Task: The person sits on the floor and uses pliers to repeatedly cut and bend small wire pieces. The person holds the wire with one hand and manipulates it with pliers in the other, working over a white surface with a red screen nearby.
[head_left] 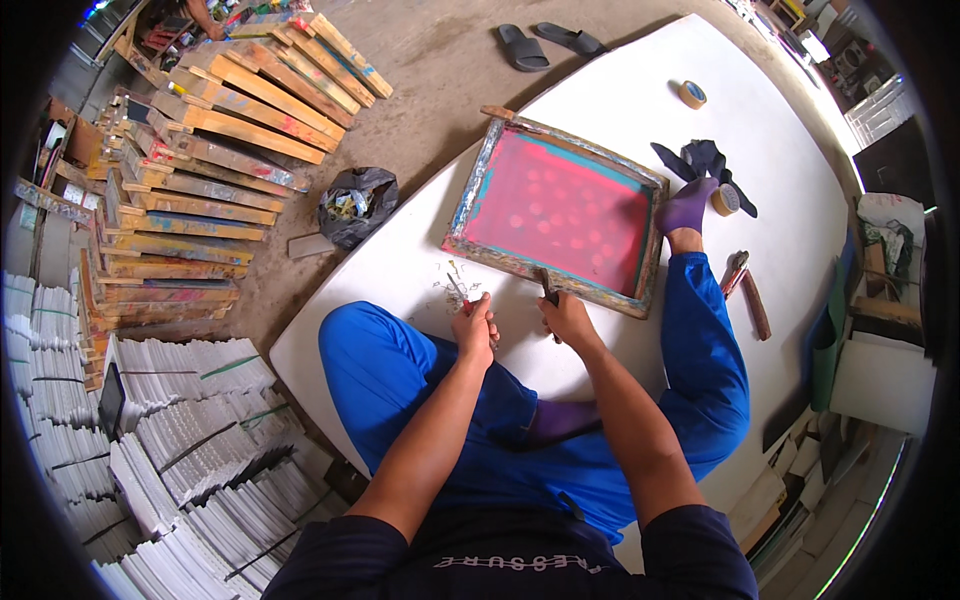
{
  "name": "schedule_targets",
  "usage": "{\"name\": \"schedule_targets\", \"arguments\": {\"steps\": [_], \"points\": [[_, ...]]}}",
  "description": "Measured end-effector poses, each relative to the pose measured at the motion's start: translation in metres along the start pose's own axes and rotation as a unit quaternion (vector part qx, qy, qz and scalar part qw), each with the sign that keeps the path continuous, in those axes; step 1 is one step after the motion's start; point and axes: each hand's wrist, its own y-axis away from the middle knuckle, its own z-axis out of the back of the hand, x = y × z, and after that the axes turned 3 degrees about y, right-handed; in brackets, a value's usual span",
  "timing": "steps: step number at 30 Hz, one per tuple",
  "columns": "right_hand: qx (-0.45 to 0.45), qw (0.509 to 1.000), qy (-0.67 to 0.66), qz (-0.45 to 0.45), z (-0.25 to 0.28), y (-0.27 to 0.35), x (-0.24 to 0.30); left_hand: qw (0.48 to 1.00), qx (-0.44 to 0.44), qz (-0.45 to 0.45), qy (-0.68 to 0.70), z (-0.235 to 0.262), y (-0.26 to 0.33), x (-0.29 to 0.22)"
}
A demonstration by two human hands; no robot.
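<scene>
Before me lies a screen-printing frame [655, 240], worn wood around a pink mesh with a teal border. My right hand [570, 322] is closed around a slim dark tool [546, 284], whose end meets the frame's near edge; its kind is unclear. Left of it, my left hand [477, 328] is closed on a thin metal tool [456, 284] pointing away from me. Small bent metal bits [440, 292], like pulled staples, lie scattered beside that hand. My foot in a purple sock [686, 206] rests against the frame's right side.
I sit on a white board [640, 80]. On it lie tape rolls [692, 94], a black cloth [706, 160] and red-handled pliers [735, 272]. Wooden frames [230, 165], a black bag [358, 205] and paper stacks [200, 420] stand left. Sandals [524, 48] lie beyond.
</scene>
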Motion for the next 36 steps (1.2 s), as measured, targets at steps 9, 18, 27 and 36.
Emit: {"name": "schedule_targets", "arguments": {"steps": [9,18,27,36], "points": [[0.166,0.986,-0.001,0.033,-0.021,0.029,0.039,0.999,-0.003,0.001,-0.047,0.006,0.007,-0.018],[0.316,0.947,-0.031,0.055,-0.032,0.023,0.072,0.999,-0.031,-0.011,0.023,0.019,0.002,-0.018],[0.321,0.934,0.122,0.101,-0.021,0.006,0.088,0.995,-0.08,-0.056,-0.018,0.017,0.0,-0.024],[0.283,0.957,0.061,0.035,-0.016,0.005,0.076,0.985,-0.146,-0.093,0.01,0.017,-0.017,-0.017]]}}
